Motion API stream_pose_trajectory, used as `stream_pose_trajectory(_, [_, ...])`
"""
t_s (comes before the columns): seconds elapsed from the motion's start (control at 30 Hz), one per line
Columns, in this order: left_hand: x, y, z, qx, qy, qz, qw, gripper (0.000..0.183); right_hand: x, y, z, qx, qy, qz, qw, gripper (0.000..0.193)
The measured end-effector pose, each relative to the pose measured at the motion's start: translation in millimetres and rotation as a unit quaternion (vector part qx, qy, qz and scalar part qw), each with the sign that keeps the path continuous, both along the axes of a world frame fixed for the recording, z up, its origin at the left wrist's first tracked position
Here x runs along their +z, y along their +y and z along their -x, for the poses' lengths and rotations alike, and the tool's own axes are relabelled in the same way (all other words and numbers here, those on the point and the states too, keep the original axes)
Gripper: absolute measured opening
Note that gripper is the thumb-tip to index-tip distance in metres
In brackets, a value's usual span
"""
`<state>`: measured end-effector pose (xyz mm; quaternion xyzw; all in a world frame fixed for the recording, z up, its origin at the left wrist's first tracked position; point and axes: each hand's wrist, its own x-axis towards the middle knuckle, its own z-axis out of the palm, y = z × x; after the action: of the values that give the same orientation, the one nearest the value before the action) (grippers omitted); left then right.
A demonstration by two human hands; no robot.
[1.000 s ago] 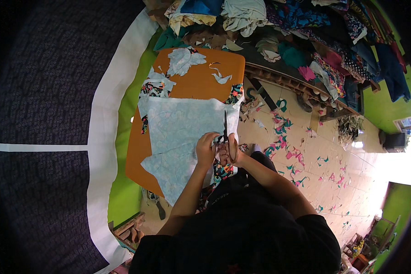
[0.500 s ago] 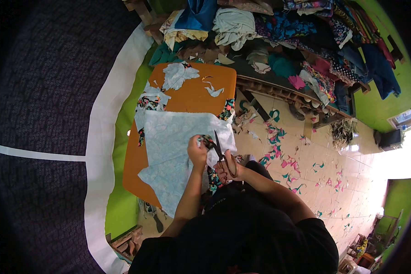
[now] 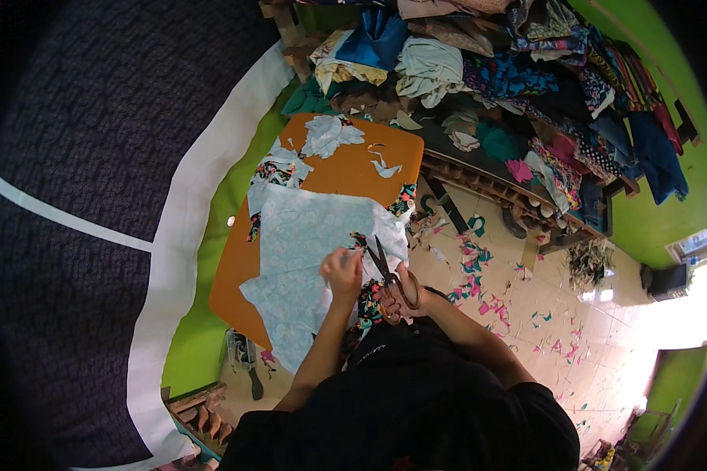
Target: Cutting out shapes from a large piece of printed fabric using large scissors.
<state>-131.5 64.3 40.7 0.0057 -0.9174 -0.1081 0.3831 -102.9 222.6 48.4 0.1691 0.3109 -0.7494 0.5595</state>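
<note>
My right hand (image 3: 401, 298) grips a pair of large dark scissors (image 3: 388, 275), fingers through the bronze-coloured handles. The blades point up and away from me, slightly apart. To their left is my left hand (image 3: 341, 271), blurred by motion with its fingers curled, so whether it holds anything is unclear. Below both hands a large pale blue cloth (image 3: 306, 228) covers much of the orange table (image 3: 361, 169). Its other side seems to be a dark floral print, which shows at a small piece (image 3: 358, 239) by the blade tips and below the scissors.
Pale and floral scraps (image 3: 330, 137) lie at the table's far end. Beyond it, a wooden rack (image 3: 518, 192) bears heaps of folded fabric (image 3: 432, 71). Pink and green offcuts (image 3: 495, 306) litter the tiled floor at right. A green wall (image 3: 204, 290) rises close on the left.
My left hand has come away from the dark floral piece it was holding up, and that piece now sits lower by the blades. The scissors have shifted slightly toward me. The view has turned.
</note>
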Motion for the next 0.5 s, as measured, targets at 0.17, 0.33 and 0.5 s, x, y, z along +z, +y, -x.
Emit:
stream_pose_trajectory(0.17, [-25,3,-11,-0.291,-0.193,-0.305,0.886,0.019,1,-1,-1,-0.012,-0.008,-0.012,1.0,0.09])
stream_pose_trajectory(0.33, [-43,0,4,-0.264,-0.162,-0.259,0.915,0.024,6,13,-9,-0.01,0.011,-0.039,0.999,0.095])
stream_pose_trajectory(0.5, [-67,8,28,-0.12,-0.311,-0.325,0.885,0.033,10,30,-10,0.003,0.048,-0.069,0.996,0.09])
